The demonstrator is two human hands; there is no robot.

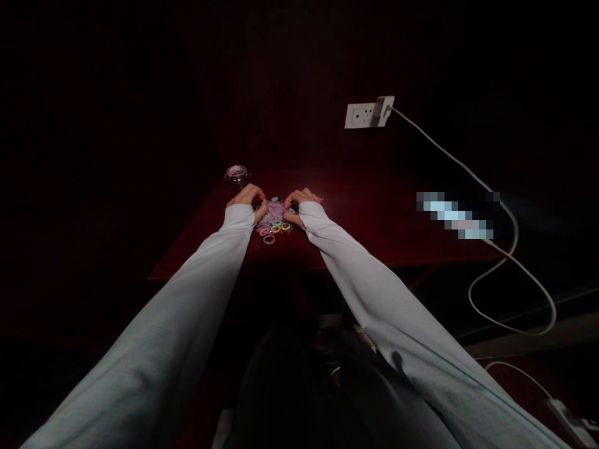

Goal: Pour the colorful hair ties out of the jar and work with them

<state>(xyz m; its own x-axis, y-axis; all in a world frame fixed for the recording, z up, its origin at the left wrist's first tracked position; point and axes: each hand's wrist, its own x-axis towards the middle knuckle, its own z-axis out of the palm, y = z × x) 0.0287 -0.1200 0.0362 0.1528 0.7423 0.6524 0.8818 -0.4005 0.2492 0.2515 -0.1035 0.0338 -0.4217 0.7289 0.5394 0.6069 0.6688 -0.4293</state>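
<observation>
A small pile of pastel rings that look like hair ties (276, 226) lies on the dark red table, in pink, purple, yellow and green. My left hand (247, 197) is at the pile's left edge, its fingers curled inward and its thumb low against the rings. On the opposite edge, my right hand (303, 199) bends in the same way, fingertips turned toward the pile. Both hands look closed at the fingertips, but what they hold is too small and dark to make out. Just behind my left hand stands a clear jar (237, 176) with a pale top.
A white wall socket (365, 115) holds a charger (385, 107). Its cable (449, 154) runs to a blurred-out bright device (453, 215) on the right and loops past the table's (365, 231) edge. A white power strip (568, 421) shows at the lower right.
</observation>
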